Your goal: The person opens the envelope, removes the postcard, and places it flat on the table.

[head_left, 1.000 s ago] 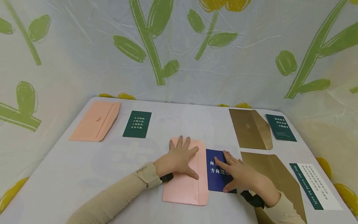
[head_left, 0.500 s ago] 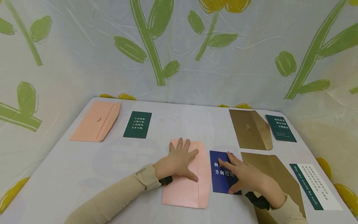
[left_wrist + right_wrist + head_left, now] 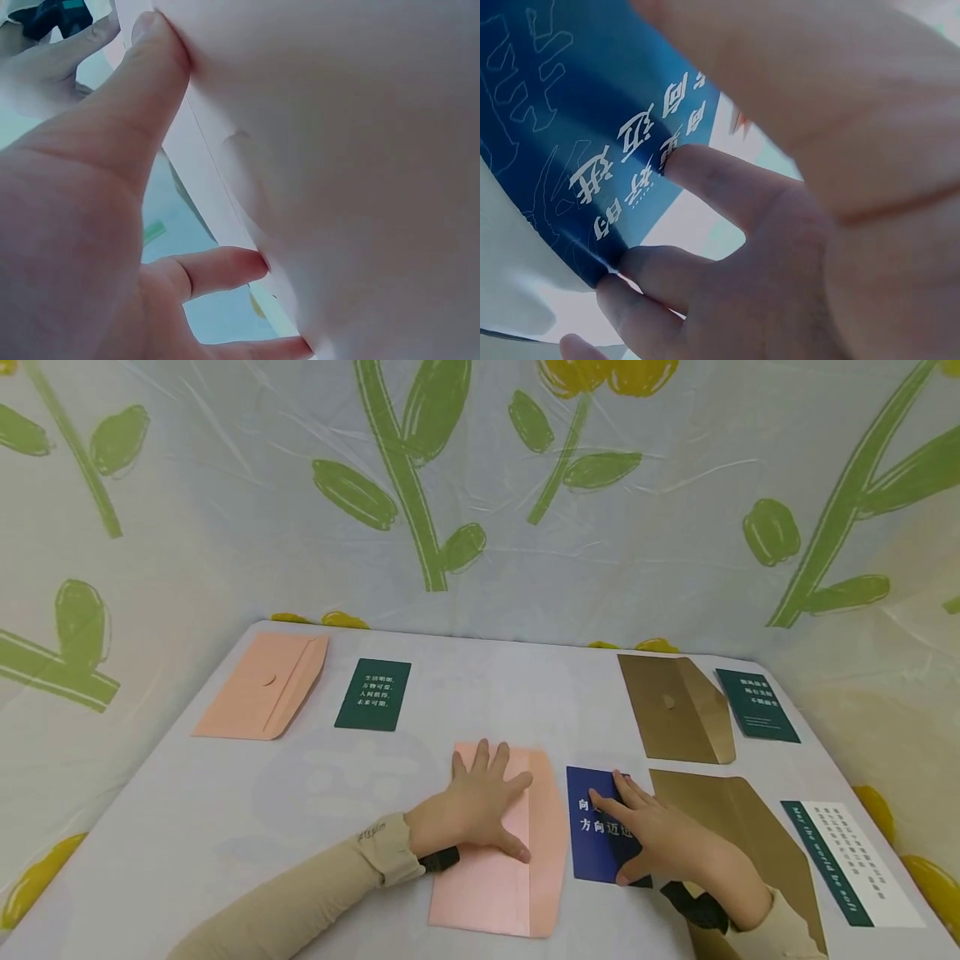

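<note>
In the head view my left hand [image 3: 483,806] lies spread over a pink envelope [image 3: 480,897], its flap [image 3: 547,843] pointing right. The left wrist view shows the thumb [image 3: 154,82] and fingertips touching the envelope's surface [image 3: 360,165]. My right hand [image 3: 663,835] rests with parted fingers on a dark blue card [image 3: 592,852] with white Chinese characters. Seen from the right wrist, the fingertips [image 3: 686,161] touch the printed face of the blue card [image 3: 577,97]. A narrow strip of table separates the envelope from the card.
A second pink envelope [image 3: 258,685] and a green card [image 3: 372,695] lie at the back left. On the right are two gold envelopes [image 3: 671,710], another green card [image 3: 757,706] and a white card with a green band [image 3: 851,864]. A flower-patterned sheet [image 3: 510,560] stands behind the table.
The blue card has slid right, away from the pink envelope, under my right hand. The envelope's flap shows wider to the right, and the envelope and left hand sit slightly nearer me.
</note>
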{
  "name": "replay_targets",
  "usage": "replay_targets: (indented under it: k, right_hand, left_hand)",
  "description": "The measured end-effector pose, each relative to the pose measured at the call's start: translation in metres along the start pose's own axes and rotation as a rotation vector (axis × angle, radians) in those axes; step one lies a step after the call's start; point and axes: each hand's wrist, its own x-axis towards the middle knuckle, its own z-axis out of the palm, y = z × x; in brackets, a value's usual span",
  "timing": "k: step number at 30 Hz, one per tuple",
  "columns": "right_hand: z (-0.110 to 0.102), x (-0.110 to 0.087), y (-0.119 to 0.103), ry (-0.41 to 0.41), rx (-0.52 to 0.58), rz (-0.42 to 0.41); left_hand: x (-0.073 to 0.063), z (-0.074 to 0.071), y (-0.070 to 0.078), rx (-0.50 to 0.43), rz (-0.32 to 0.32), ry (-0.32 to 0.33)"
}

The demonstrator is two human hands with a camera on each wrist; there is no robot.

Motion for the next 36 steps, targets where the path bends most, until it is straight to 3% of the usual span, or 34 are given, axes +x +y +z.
replay_targets:
  k: [15, 23, 32, 36]
  right_hand:
    - [0.01, -0.013, -0.005, -0.007, 0.001, -0.004]
    - [0.012, -0.017, -0.006, -0.004, 0.015, -0.006]
    - [0.012, -0.02, -0.009, 0.002, 0.026, 0.005]
    - [0.012, -0.021, -0.01, -0.002, 0.034, 0.012]
  left_hand:
    - [-0.011, 0.002, 0.001, -0.024, -0.016, 0.032]
    - [-0.015, 0.004, 0.003, -0.007, 0.008, 0.043]
    - [-0.035, 0.006, 0.019, 0.231, 0.039, 0.137]
    - [-0.049, 0.006, 0.023, 0.227, 0.057, 0.135]
